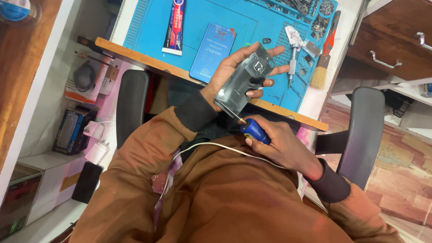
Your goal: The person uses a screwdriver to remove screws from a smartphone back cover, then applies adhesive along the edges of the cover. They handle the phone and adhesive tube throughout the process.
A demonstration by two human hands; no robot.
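Phone (245, 76), back panel off, grasped in left hand (234, 74) above the desk's front edge (189, 74), tilted so the lower corner faces down toward the tool. Fingers wrapped round both long sides, likely to steady the body against pushing. Right hand (281, 144) clenched round blue-handled screwdriver (253, 129), thin shaft angled up, tip touching the phone's lower corner. Held over the lap, clear of the blue work mat (243, 27), which carries a flat blue box (212, 51), a glue tube (176, 24), a brush (325, 54) and small metal parts. White cable (211, 146) crossing the lap just under the right hand. Chair armrests (360, 130) well apart on either side, leaving elbows open room; desk edge close behind the phone.
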